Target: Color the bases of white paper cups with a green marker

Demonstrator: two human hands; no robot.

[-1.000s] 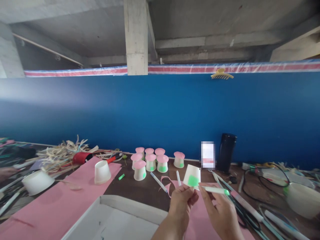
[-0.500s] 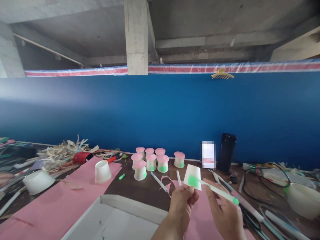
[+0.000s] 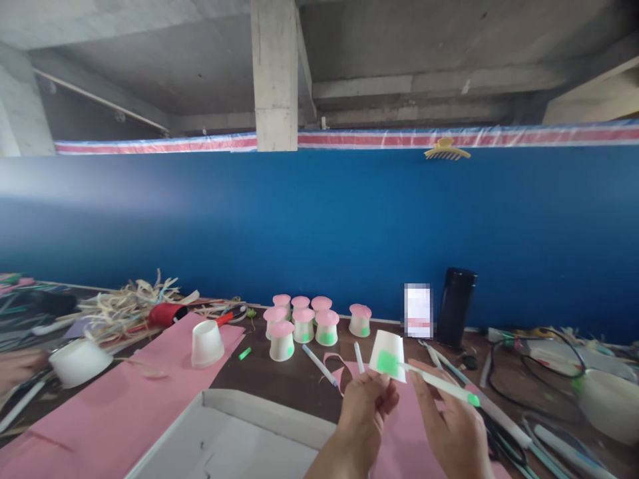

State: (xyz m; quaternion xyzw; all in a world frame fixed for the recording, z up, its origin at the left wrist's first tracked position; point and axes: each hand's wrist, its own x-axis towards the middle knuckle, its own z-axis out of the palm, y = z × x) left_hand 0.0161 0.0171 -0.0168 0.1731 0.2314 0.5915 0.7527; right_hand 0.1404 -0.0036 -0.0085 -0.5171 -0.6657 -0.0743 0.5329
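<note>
Paper cup (image 3: 394,340) in white, with a green patch on its side, is up off the bench, held above a pink sheet toward the right from where the wearer sits or stands.

Behind everything runs a long blue partition (image 3: 324,213), a yellow claw clip (image 3: 446,150) hooked on its top edge. Below it lies the dark brown bench (image 3: 282,389), a large pink sheet (image 3: 120,412) slanting across its left part. A shallow white tray (image 3: 264,447) is at the near edge, beside that sheet. At far left I can see another person's hand (image 3: 14,369), blurred.

Both of the wearer's hands are busy. The left hand (image 3: 368,399) pinches the cup by its lower edge, between thumb and fingers; the right hand (image 3: 454,426) grips a slim marker (image 3: 444,382) with a green end, its tip right at the edge of the patch. Whether it presses there, I can't tell.

A black bottle (image 3: 456,307) stands against the partition. Eight smaller-looking cups (image 3: 282,347) wear pink discs and show green marks on several sides: seven bunched together, one just to the right. Smallest of all, a green cap (image 3: 244,354) lies on bare wood between the big pink sheet and the bunch.
</note>
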